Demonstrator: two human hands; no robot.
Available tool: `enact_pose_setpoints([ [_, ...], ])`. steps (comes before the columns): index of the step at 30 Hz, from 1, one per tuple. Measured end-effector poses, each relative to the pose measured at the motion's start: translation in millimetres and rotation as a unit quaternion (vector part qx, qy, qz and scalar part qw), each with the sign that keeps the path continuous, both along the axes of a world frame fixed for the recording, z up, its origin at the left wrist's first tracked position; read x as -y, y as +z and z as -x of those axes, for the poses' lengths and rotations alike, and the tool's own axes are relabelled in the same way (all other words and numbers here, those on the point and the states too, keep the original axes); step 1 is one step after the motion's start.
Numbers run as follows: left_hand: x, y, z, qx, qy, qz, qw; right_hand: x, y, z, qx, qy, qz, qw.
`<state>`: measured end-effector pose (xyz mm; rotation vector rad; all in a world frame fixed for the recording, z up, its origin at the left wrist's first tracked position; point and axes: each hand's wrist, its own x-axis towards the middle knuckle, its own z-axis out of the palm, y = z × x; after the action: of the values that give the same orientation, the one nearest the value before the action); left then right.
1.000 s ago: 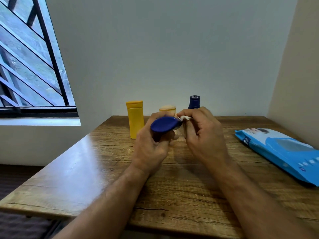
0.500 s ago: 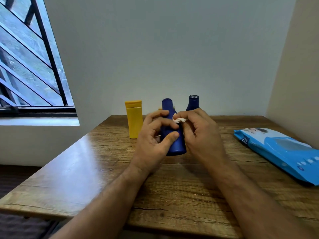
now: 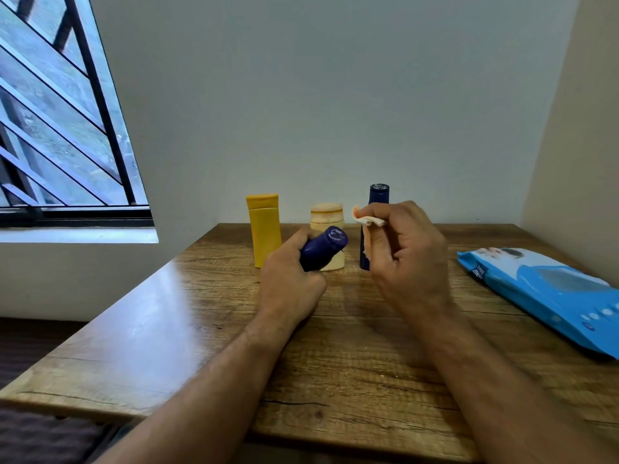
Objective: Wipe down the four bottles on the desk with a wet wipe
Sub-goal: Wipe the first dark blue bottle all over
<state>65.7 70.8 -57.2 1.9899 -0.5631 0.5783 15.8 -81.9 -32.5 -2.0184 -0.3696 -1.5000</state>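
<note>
Bottle [image 3: 323,247], dark blue, lies tilted in the closed left hand [image 3: 290,283] above the worktop [image 3: 207,329], cap end turned toward the wipe [image 3: 368,220] pinched in the right hand [image 3: 407,259], probably for cleaning the cap.

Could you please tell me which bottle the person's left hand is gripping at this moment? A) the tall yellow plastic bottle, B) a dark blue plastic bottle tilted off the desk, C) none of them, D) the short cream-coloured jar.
B: the left hand is wrapped around the tilted dark blue plastic bottle, while the tall yellow plastic bottle and short cream-coloured jar stand untouched on the wooden desk.
</note>
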Motion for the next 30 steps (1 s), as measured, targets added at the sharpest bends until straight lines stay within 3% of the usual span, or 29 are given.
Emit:
enact_pose_setpoints([
  [5, -0.3, -1.7, -1.4, 0.017, 0.033, -0.031, 0.999, -0.1, -6.0, -0.6, -0.045, 0.042, 0.102, 0.993],
  [11, -0.8, -0.4, -1.8, 0.013, 0.047, -0.03, 0.998, -1.4, -4.7, -3.6, -0.076, 0.003, 0.064, 0.995],
  [16, -1.2, -0.1, -1.6, 0.017, 0.054, -0.055, 0.997, -5.6, -5.6, 1.3, -0.074, 0.061, 0.095, 0.991],
  [20, -1.9, 0.5, -0.1, 0.032, 0.072, -0.062, 0.995, -2.2, -4.3, -2.4, -0.093, 0.0, 0.06, 0.994],
  [25, -1.5, 0.4, -0.1, 0.041, 0.079, -0.062, 0.994, -5.4, -3.8, 3.7, -0.076, 0.034, 0.111, 0.99],
  [30, -2.3, 0.3, -1.5, 0.046, 0.092, -0.062, 0.993, -1.4, -3.1, -5.0, -0.12, 0.013, 0.036, 0.992],
])
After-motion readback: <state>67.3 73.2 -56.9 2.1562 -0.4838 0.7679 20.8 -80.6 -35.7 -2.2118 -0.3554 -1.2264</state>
